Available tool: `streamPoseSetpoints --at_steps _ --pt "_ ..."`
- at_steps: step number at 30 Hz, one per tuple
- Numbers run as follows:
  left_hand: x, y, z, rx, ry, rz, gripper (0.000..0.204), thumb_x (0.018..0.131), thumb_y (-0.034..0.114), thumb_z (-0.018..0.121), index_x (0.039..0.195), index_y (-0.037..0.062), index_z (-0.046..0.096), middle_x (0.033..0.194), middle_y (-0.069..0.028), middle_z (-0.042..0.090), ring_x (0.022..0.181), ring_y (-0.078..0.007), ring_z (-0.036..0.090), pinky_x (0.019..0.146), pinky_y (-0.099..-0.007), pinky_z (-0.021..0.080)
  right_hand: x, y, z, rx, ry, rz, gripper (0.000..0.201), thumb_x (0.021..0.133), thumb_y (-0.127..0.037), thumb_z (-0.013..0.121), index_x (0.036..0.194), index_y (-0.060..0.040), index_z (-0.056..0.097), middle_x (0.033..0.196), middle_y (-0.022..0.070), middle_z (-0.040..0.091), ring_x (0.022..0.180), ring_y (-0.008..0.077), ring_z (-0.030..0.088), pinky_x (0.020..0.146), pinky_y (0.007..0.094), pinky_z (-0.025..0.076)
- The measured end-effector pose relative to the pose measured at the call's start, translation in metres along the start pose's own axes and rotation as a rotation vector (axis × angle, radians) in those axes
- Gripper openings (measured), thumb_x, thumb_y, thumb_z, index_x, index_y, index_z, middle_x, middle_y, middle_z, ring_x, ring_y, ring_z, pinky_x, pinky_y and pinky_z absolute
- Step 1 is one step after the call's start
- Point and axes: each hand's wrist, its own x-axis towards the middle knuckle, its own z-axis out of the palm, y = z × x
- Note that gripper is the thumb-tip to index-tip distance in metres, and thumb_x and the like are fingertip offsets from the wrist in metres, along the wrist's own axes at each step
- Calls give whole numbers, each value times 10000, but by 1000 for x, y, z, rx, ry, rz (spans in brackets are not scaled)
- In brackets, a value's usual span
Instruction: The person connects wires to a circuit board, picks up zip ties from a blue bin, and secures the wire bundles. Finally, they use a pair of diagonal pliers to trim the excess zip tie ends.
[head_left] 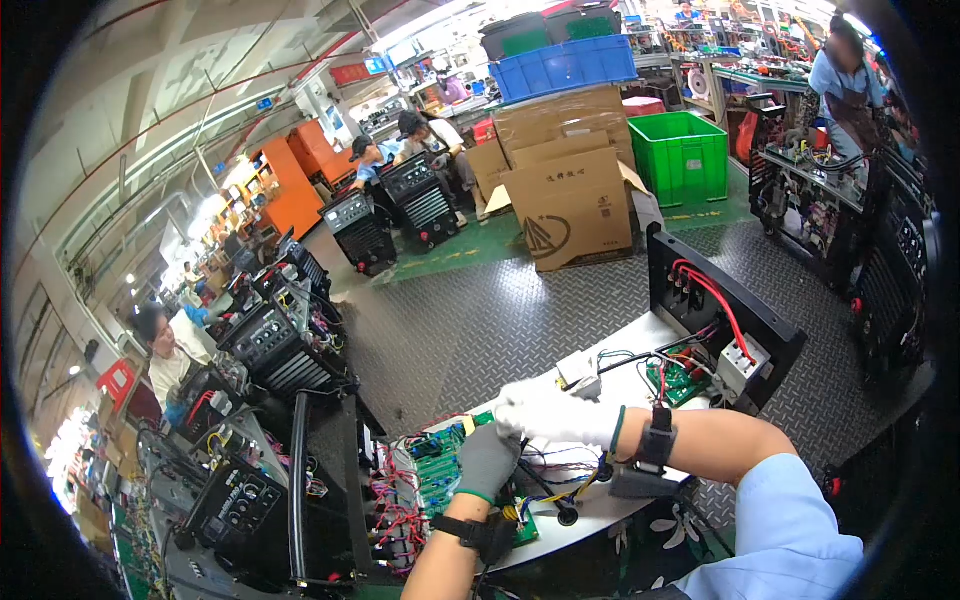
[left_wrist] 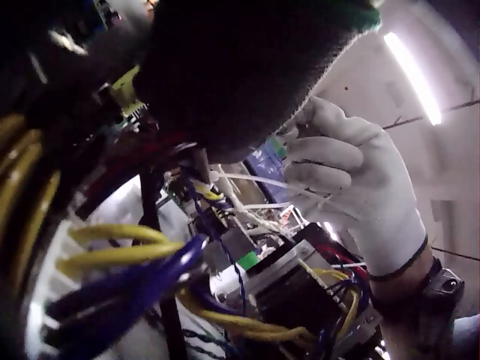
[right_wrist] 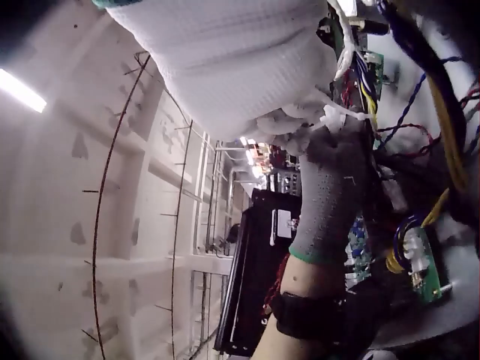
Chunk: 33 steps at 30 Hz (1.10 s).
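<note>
In the head view my grey-gloved left hand [head_left: 487,462] and white-gloved right hand [head_left: 555,412] meet above a white chassis plate [head_left: 635,345]. Between them runs a thin white cable tie [left_wrist: 255,181], stretched across in the left wrist view. My right hand's curled fingers pinch its tail. In the right wrist view, the head of the cable tie [right_wrist: 335,116] shows at the left hand's fingertips, which pinch close to it beside a bundle of wires. Left of the hands lies a green circuit board [head_left: 440,470] with many red wires. Yellow and blue wires [left_wrist: 120,255] loop below the left hand.
A black panel [head_left: 735,320] with red cables stands at the plate's right end, near a smaller green board [head_left: 680,380]. Black machines [head_left: 265,345] line the left side. Beyond the patterned metal floor [head_left: 440,330] are a cardboard box [head_left: 570,215], a green crate [head_left: 682,160] and several people.
</note>
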Motion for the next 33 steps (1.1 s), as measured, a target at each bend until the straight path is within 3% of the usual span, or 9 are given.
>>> streamPoseSetpoints --at_steps 2,6,8,12,14,18,24,30,33 --pt "-3 -7 12 121 92 111 338 862 345 517 874 34 649 844 -199 646 807 -385 627 717 -468 495 3 33 16 21 45 -178 215 899 -222 511 952 -27 583 719 33 608 631 130 572 563 269 464" --pt "0 -6 -12 25 22 146 288 849 281 497 903 30 627 834 -196 646 803 -375 627 719 -475 494 -36 -37 -14 100 11 176 210 892 -174 550 1001 6 557 828 71 616 782 210 583 705 343 476" --pt "-5 -6 -25 3 82 171 259 837 252 520 895 15 606 865 -223 631 827 -384 614 724 -478 480 -49 -42 -20 173 304 -281 225 867 -151 570 1036 -3 564 879 83 623 802 206 597 708 338 480" --pt "-88 33 -44 -318 50 405 181 813 156 567 912 5 581 874 -244 604 810 -395 593 685 -443 470 -100 -53 -15 -413 151 -544 282 819 -184 634 1062 -45 599 884 96 616 823 270 611 720 352 488" --pt "-123 38 -29 -336 -262 370 189 832 182 571 911 11 588 835 -234 604 799 -399 583 660 -436 465 -123 -25 4 -513 131 -714 254 838 -225 626 1042 -74 620 869 85 622 807 267 615 706 349 493" --pt "-157 15 39 -657 -274 482 231 877 238 554 852 10 580 763 -173 604 730 -321 588 645 -392 456 -159 13 23 -186 -154 -369 239 858 -222 631 1036 -64 647 873 76 647 806 235 630 706 317 496" --pt "-176 27 27 -990 -720 214 247 962 245 471 887 32 571 724 12 527 679 -87 453 630 -254 390 -168 4 36 -218 -98 -269 217 853 -173 647 1027 -45 671 925 90 681 822 232 657 725 307 513" --pt "-190 13 28 -1085 -723 149 272 974 253 447 933 39 609 762 2 566 714 -88 497 648 -257 413 -174 -8 42 -279 -88 -149 193 852 -177 644 973 -28 666 839 86 675 758 225 652 688 292 510" --pt "-194 -7 4 -857 -278 -17 325 972 270 432 1011 -1 606 814 -77 647 754 -124 605 692 -274 481 -187 -9 23 -223 179 3 195 869 -177 592 983 -26 639 795 83 644 713 157 625 643 281 491"
